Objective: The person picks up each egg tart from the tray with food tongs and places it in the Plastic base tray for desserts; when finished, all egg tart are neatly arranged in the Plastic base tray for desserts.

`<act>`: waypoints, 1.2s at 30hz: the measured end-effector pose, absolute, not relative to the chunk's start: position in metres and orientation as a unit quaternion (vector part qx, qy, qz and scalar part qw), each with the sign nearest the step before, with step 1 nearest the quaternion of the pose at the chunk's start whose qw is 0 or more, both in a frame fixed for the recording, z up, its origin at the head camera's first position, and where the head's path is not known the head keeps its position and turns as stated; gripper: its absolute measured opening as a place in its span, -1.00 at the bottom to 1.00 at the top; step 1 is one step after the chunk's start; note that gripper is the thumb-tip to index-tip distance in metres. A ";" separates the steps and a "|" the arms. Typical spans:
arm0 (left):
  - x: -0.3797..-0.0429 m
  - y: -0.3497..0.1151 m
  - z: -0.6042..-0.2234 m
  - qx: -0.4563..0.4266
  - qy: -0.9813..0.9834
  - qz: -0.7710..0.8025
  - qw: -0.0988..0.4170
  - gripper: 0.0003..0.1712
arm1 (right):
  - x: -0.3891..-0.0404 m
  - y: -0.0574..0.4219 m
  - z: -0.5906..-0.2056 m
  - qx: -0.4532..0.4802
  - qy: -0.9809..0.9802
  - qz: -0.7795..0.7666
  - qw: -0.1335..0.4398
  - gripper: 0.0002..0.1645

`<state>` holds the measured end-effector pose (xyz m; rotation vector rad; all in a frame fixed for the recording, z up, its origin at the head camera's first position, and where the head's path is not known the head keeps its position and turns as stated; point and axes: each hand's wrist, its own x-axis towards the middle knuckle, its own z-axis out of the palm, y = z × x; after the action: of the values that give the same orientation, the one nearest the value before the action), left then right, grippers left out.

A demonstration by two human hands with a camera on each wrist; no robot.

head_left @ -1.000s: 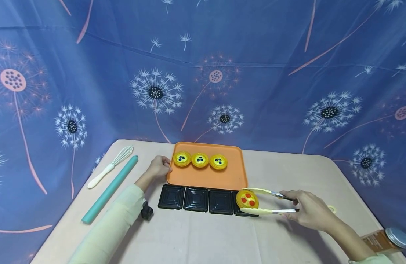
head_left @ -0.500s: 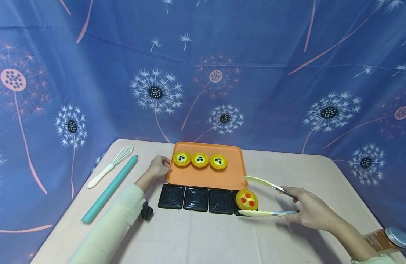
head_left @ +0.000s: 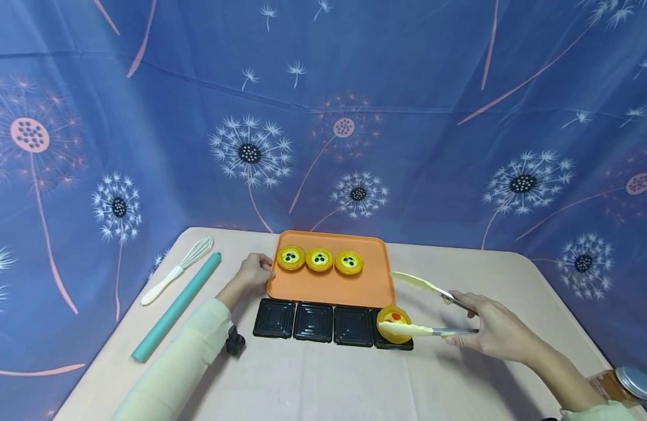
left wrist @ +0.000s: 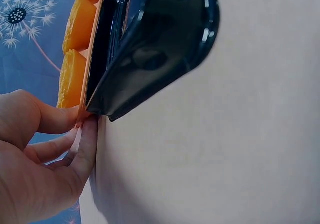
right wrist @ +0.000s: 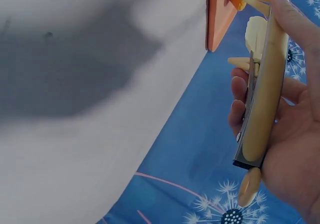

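Note:
My left hand (head_left: 255, 270) pinches the left edge of an orange tray (head_left: 313, 286), fingers and thumb on either side of its rim in the left wrist view. Three egg tarts with blue dots (head_left: 319, 259) stand in a row along the tray's far side. In my right hand (head_left: 499, 327) are cream-tipped tongs (right wrist: 267, 84), gripped by the handle with their arms spread. One tong arm crosses over an egg tart with red dots (head_left: 388, 314), partly hiding it. That tart rests in the rightmost black square container (head_left: 402, 346); whether the tongs touch it I cannot tell.
Three more black containers (head_left: 313, 321) line up to the left, along the tray's near edge. A white whisk (head_left: 176, 272) and a teal rolling pin (head_left: 176, 309) lie at the left. At the right front is a silver-lidded jar (head_left: 623, 386).
The tongs have spread and come off the red-dotted tart, which stays in its container. Their near arm has shifted over the tart, the far arm away from it. My left hand keeps its place.

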<state>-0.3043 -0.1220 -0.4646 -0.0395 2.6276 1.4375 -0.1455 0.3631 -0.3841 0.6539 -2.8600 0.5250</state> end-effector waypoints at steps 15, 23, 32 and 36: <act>-0.306 -0.120 -0.465 -0.004 0.874 0.482 0.071 -0.74 | -0.204 0.348 -0.370 0.220 -0.957 0.178 0.067 0.14; -0.305 -0.122 -0.465 -0.016 0.875 0.478 0.069 -0.74 | -0.242 0.328 -0.378 0.221 -0.960 0.168 0.032 0.15; -0.306 -0.124 -0.466 -0.004 0.874 0.481 0.066 -0.74 | -0.265 0.306 -0.396 0.209 -0.962 0.178 -0.001 0.11; -0.307 -0.123 -0.467 -0.008 0.873 0.483 0.066 -0.74 | -0.270 0.301 -0.402 0.218 -0.959 0.182 -0.002 0.11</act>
<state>-0.3065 -0.1230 -0.4669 -0.0227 2.6327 1.4576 -0.2703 0.3006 -0.4020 0.6853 -3.0169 0.5733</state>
